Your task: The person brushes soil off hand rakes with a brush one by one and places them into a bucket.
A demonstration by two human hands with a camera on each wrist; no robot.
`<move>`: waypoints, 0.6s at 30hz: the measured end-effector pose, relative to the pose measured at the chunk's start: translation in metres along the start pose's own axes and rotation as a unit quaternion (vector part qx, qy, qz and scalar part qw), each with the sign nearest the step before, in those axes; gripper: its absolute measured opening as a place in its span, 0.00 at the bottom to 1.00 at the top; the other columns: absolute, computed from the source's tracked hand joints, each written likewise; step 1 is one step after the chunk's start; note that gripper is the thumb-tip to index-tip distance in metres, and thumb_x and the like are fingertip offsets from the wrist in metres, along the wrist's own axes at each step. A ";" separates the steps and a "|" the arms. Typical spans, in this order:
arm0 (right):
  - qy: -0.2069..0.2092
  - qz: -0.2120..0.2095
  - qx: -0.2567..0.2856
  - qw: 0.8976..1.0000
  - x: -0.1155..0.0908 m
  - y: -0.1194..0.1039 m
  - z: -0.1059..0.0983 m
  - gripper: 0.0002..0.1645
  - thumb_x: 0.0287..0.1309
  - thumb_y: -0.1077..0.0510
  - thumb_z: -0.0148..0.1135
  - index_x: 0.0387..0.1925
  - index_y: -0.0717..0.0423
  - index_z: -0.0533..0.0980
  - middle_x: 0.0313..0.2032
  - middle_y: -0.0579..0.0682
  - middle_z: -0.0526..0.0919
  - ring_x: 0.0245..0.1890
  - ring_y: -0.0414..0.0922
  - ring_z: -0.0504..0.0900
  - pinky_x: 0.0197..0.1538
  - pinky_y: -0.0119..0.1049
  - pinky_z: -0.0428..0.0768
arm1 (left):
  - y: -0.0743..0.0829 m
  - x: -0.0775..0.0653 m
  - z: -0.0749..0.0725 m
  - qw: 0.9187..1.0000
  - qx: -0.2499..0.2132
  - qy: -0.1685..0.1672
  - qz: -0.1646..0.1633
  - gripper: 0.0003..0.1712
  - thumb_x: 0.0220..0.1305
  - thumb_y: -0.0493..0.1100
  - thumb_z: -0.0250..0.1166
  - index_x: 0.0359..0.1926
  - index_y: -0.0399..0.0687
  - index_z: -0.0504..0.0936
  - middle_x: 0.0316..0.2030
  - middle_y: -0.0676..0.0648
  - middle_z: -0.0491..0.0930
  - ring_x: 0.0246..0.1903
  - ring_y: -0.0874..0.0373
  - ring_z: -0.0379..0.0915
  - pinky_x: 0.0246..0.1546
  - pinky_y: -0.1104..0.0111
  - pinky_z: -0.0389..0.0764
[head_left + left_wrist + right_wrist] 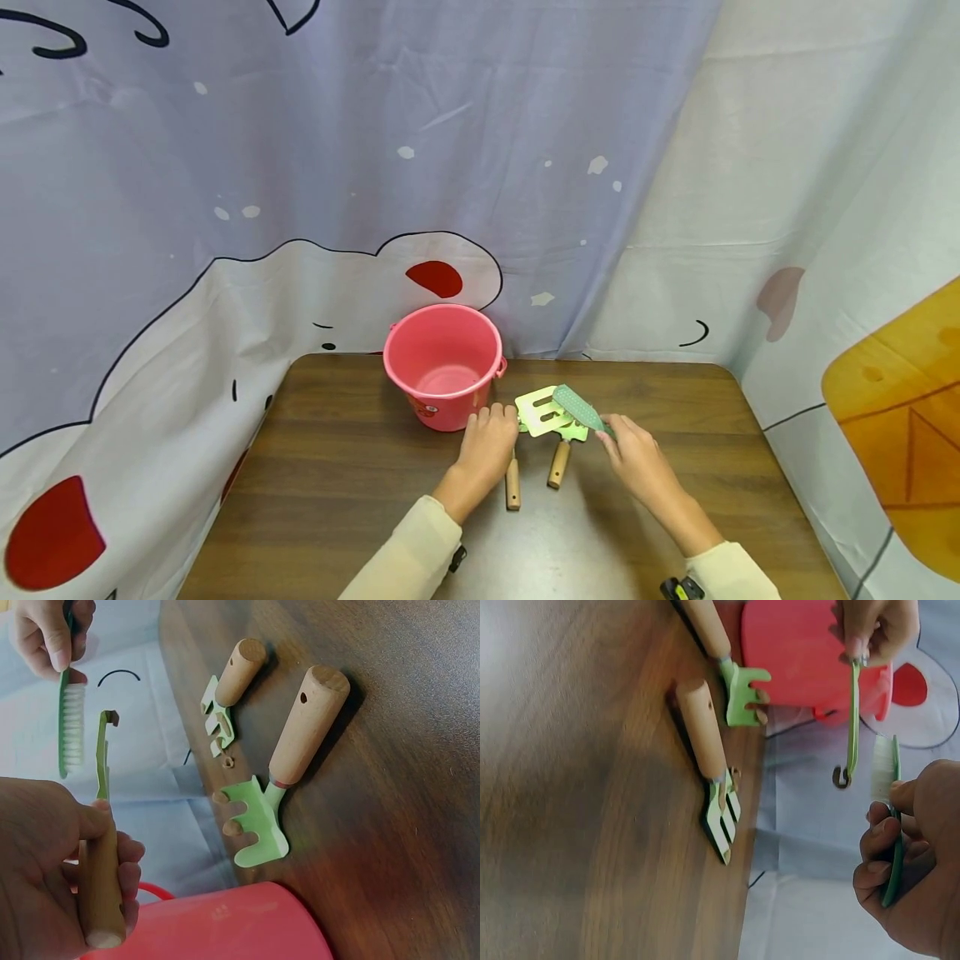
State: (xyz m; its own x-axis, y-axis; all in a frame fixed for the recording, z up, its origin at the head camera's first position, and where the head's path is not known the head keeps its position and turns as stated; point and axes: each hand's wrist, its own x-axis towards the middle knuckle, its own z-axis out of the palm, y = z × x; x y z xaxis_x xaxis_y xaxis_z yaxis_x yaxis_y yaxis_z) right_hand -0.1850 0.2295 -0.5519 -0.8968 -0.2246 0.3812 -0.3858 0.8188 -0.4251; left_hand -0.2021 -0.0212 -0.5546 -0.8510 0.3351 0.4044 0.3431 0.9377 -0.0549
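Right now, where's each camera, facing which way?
Head: head-worn, looking forward and down at a pink bucket, left hand, right hand and sleeves.
Left wrist: worn there, facing the left hand's wooden-handled tool; both hands show.
Right wrist: likewise, facing the right hand's green brush; both hands show.
Wrist views share bucket and brush.

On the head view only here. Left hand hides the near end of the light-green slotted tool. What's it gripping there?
Observer: A wooden handle. The left wrist view shows the left hand wrapped round it.

Operator: OK. From above, the green brush in the right hand overlaps the slotted tool. Contact?

Observer: No. Both wrist views show a gap between the brush's pale bristles and the tool.
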 end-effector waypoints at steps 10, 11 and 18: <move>0.002 -0.031 0.001 1.000 -0.003 -0.019 0.012 0.13 0.63 0.65 0.68 0.48 0.65 0.79 0.39 0.56 0.86 0.38 0.53 0.88 0.40 0.47 0.86 | 0.000 0.004 -0.001 1.000 -0.006 -0.008 0.000 0.02 0.65 0.34 0.64 0.37 0.45 0.79 0.30 0.46 0.79 0.31 0.51 0.78 0.30 0.61 0.76; 0.001 -0.034 0.000 0.999 -0.003 -0.019 0.013 0.13 0.63 0.65 0.68 0.48 0.65 0.79 0.38 0.55 0.86 0.38 0.52 0.88 0.40 0.46 0.87 | 0.000 0.004 -0.001 1.000 -0.005 -0.008 0.000 0.02 0.65 0.34 0.64 0.37 0.45 0.80 0.30 0.46 0.80 0.31 0.51 0.78 0.30 0.60 0.76; 0.003 -0.028 -0.012 1.000 -0.004 -0.018 0.016 0.13 0.62 0.65 0.69 0.48 0.64 0.79 0.37 0.55 0.86 0.37 0.53 0.88 0.40 0.46 0.86 | 0.001 0.003 0.002 1.000 -0.008 -0.009 -0.002 0.03 0.64 0.34 0.63 0.37 0.45 0.79 0.29 0.46 0.80 0.31 0.51 0.78 0.30 0.61 0.75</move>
State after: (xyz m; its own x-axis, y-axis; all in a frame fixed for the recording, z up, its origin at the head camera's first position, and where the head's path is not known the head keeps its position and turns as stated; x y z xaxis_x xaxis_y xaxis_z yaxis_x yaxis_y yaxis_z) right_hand -0.1779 0.2076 -0.5593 -0.8726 -0.2667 0.4093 -0.4296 0.8178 -0.3830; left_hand -0.2050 -0.0195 -0.5553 -0.8597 0.3331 0.3873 0.3458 0.9375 -0.0386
